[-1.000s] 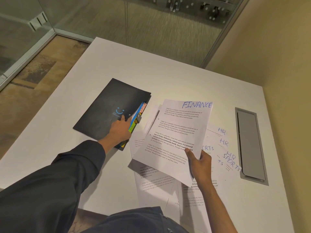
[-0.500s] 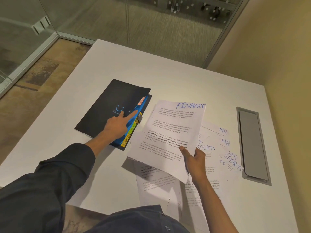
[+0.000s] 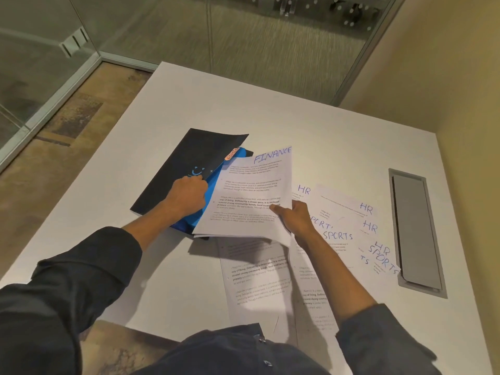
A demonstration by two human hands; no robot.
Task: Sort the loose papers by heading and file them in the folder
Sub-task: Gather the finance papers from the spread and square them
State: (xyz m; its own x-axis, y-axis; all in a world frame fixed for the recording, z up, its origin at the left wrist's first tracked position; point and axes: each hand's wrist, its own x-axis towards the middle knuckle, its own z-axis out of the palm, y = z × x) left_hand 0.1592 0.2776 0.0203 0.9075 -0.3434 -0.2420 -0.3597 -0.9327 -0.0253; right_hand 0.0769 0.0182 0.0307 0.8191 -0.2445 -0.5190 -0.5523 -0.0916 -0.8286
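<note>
A black folder (image 3: 186, 158) with a blue smile mark lies on the white table (image 3: 189, 104). My left hand (image 3: 186, 196) grips the edge of its cover and lifts it, baring a blue divider (image 3: 213, 182) and an orange tab (image 3: 232, 153). My right hand (image 3: 295, 216) pinches a thin stack of sheets headed FINANCE (image 3: 249, 196) by its right edge, and the stack's left part lies over the open folder. Loose sheets headed HR (image 3: 349, 204) and SPORTS (image 3: 338, 235) lie spread to the right.
More printed sheets (image 3: 257, 282) lie near the table's front edge, under my right arm. A grey cable hatch (image 3: 416, 231) is set into the table at the right, beside a beige wall. Glass partitions stand behind the table.
My left hand went from pointing at the folder's tabs to gripping and lifting the cover. My right hand carried the FINANCE stack leftward over the opened folder.
</note>
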